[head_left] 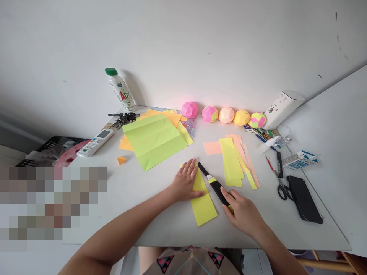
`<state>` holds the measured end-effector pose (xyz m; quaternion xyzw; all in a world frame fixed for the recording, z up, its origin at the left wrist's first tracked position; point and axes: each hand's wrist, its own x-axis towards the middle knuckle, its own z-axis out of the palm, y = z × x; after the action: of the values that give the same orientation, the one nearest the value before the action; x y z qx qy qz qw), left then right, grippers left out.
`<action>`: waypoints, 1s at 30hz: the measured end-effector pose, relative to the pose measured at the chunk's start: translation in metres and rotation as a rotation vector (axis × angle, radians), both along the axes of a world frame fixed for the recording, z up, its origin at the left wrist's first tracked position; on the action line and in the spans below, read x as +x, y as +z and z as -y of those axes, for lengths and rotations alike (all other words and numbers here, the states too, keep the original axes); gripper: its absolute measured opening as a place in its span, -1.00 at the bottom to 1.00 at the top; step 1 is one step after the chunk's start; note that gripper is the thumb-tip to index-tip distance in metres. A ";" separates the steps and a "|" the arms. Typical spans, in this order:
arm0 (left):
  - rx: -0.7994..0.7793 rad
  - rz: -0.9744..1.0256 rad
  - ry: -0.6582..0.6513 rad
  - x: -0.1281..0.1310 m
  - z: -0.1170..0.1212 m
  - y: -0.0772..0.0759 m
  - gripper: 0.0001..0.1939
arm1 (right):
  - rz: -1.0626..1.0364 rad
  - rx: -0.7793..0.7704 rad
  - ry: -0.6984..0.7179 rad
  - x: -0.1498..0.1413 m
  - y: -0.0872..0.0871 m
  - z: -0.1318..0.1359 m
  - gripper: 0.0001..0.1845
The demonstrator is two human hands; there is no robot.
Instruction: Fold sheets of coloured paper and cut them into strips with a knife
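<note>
Head cam, yel rect. paper, L fingers close together atop, R fingers gripping blk/yel cutter

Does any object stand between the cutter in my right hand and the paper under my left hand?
Nothing visible stands between the cutter and the paper; your left hand covers part of the paper.

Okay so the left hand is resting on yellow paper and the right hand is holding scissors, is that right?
Not quite: the head view shows the right hand holding a black-and-yellow utility knife. The left hand does rest on yellow paper.
</note>
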<state>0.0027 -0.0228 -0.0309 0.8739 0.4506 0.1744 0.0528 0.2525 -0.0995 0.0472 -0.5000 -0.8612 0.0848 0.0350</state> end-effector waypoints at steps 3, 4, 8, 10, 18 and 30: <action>-0.019 0.061 -0.003 -0.001 0.000 0.001 0.07 | -0.025 -0.057 -0.017 0.012 0.003 -0.003 -0.47; -0.034 0.083 0.000 -0.002 -0.001 0.002 0.07 | -0.039 -0.083 -0.024 0.017 0.003 -0.002 -0.47; -0.154 0.168 -0.010 -0.008 -0.003 0.010 0.02 | -0.119 -0.203 -0.080 0.037 0.007 0.005 -0.47; -0.238 0.197 -0.034 -0.012 -0.006 0.014 0.03 | -0.170 -0.254 -0.118 0.046 0.009 0.010 -0.47; -0.539 0.162 -0.122 -0.023 -0.016 0.033 0.12 | -0.255 -0.406 -0.166 0.071 0.013 0.034 -0.53; -0.715 -0.022 -0.291 -0.032 -0.025 0.055 0.35 | -0.361 -0.444 -0.169 0.068 0.019 0.045 -0.51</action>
<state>-0.0297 0.0020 0.0240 0.8570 0.3550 -0.0122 0.3734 0.3206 -0.1442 0.0661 -0.5421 -0.7569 0.3552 0.0844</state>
